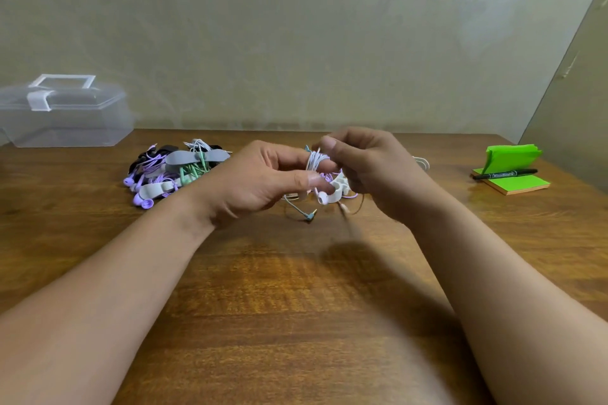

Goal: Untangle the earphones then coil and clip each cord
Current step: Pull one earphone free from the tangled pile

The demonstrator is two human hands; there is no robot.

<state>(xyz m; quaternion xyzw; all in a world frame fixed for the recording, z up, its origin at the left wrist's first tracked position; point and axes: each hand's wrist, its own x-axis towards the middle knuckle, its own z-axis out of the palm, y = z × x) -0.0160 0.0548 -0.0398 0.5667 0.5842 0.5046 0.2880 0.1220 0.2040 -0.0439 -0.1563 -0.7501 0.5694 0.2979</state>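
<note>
Above the middle of the wooden table (296,289), in the head view, both hands met close together on one white cord (315,159). The left hand (263,177) held its fingers out as a former. The cord sat wound round them in a tight coil, and the thumb lay under it, seemingly to pin the end beside a dangling white earbud (322,197). The right hand (371,171) pinched the cord at the top of the coil between thumb and fingers, probably feeding on the next turn. White clips (340,186) lay just below the hands, likely kept near for fastening this coil. A teal plug (309,215) with its cord lay on the table beneath, loose and not clipped.

To the left, a pile of clipped earphones (177,171) in purple, green and black, banded with grey clips, sat apart from the work, which suggested finished sets put aside. At the far left stood a clear box (65,122) with its lid down. I could not tell whether anything was inside. On the right, a marker (505,173) rested on green sticky notes (519,183).
</note>
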